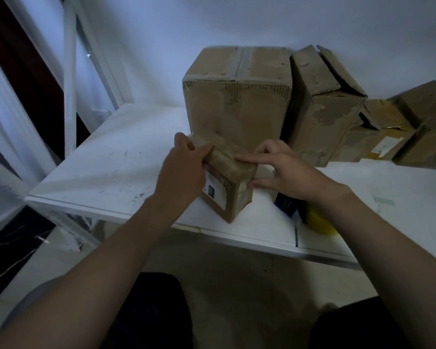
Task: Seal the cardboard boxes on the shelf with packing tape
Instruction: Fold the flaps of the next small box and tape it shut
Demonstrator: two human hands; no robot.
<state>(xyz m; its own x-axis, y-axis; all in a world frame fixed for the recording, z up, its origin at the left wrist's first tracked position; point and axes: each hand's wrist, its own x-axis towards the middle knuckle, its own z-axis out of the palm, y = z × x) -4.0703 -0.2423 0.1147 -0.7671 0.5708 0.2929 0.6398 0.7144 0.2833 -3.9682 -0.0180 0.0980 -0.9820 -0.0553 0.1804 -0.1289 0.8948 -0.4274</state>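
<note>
A small cardboard box [230, 187] with a white label stands on the white shelf [111, 170] near its front edge. My left hand [184, 170] grips its top left side, thumb on top. My right hand [280, 170] holds its right side, index finger laid flat along the top and thumb against the right face. A yellow roll of packing tape [317, 220] with a dark blue holder lies on the shelf, partly hidden under my right wrist.
A tall taped box [239, 96] stands just behind the small one. To its right is a torn box [322, 104] with loose flaps, then two smaller boxes [378, 132] at the far right. White shelf uprights [69, 79] rise at the left.
</note>
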